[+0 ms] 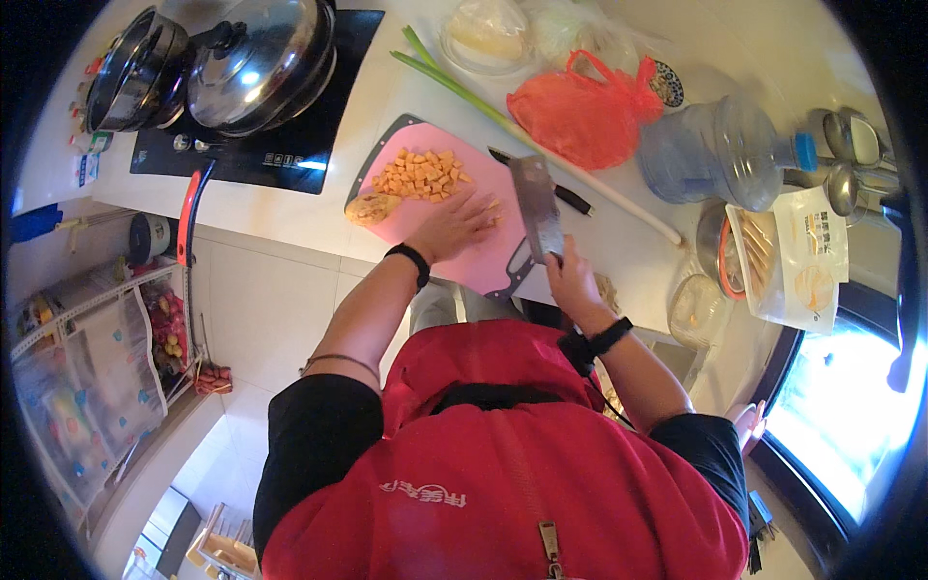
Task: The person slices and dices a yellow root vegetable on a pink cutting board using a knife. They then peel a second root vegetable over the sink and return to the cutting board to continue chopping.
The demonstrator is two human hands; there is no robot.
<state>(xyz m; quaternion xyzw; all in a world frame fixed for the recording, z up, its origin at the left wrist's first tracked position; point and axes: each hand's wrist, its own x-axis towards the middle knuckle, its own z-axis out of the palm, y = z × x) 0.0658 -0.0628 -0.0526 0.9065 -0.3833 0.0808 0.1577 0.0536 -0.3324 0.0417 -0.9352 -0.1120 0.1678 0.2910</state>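
On a pink chopping board with a dark grey rim lies a heap of orange diced cubes, like sweet potato or carrot. A larger rough-skinned yellowish chunk sits at the board's left edge. My left hand rests palm down on the board below the cubes, fingers stretched out, with small orange bits by the fingertips. My right hand is closed round the handle of a cleaver. Its broad blade points away from me over the board's right side, apart from my left hand.
A black-handled knife lies beyond the cleaver. Behind are a long green onion, a red plastic bag and a large water bottle. A lidded pan stands on the hob; its red-edged handle overhangs the counter.
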